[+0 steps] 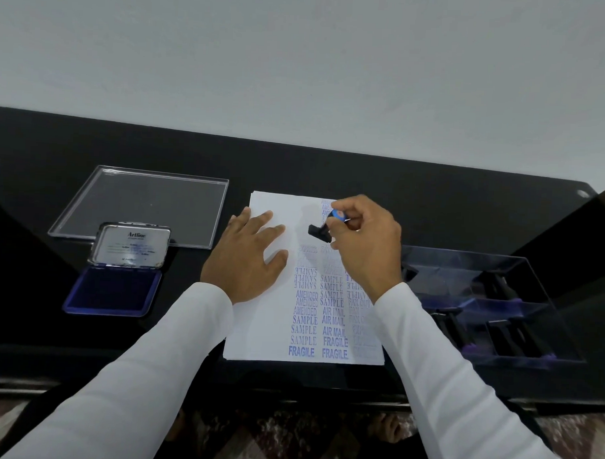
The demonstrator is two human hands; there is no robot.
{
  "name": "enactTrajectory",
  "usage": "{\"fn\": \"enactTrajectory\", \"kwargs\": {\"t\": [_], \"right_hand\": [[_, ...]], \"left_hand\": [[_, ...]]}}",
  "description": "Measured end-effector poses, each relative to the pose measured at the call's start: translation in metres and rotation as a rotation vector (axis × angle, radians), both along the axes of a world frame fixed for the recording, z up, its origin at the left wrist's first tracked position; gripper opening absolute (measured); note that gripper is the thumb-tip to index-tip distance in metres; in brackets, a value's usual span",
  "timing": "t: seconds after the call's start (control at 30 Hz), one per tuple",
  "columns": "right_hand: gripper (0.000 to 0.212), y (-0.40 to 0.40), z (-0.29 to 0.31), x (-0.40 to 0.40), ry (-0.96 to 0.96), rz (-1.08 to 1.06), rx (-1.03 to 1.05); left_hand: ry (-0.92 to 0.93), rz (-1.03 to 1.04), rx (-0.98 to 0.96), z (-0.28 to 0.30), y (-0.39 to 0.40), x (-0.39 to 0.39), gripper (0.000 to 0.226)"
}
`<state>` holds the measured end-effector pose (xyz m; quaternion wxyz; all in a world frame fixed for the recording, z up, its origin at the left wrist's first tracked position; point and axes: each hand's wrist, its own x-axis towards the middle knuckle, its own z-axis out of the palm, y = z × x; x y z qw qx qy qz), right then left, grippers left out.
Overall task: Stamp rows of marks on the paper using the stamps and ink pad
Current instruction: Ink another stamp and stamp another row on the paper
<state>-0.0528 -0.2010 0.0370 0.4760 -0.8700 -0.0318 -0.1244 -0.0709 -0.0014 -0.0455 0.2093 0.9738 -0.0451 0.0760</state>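
Black desk, pale wall behind. Your right hand (pixel 362 238) pinches the stamp (pixel 323 228) by its handle, tilted over the paper (pixel 256 337), likely aiming. Left hand (pixel 247 258) lies flat, pinning the sheet. Ink pad (pixel 115 289) open at left.

The right hand (pixel 365 245) pinches a black stamp (pixel 323 230) by its blue-capped handle, its base tilted just over the paper (pixel 266 331). Left of that grip, the left hand (pixel 248 258) lies flat on the sheet. Farther left on the tabletop (pixel 432 199) sits the open ink pad (pixel 115 288); right of the grip, a clear tray (pixel 497 304) holds more stamps.
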Motion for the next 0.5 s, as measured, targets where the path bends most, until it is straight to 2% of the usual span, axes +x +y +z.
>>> {"fn": "enactTrajectory", "kwargs": {"t": [0.2,0.5], "right_hand": [[0.013,-0.004,-0.007,-0.011,-0.011,-0.092,0.067],[0.010,-0.004,-0.018,-0.015,0.009,-0.101,0.057]], "left_hand": [[-0.008,0.006,-0.012,0.003,-0.001,-0.001,0.053],[-0.003,-0.001,-0.011,0.004,-0.002,-0.002,0.053]]}}
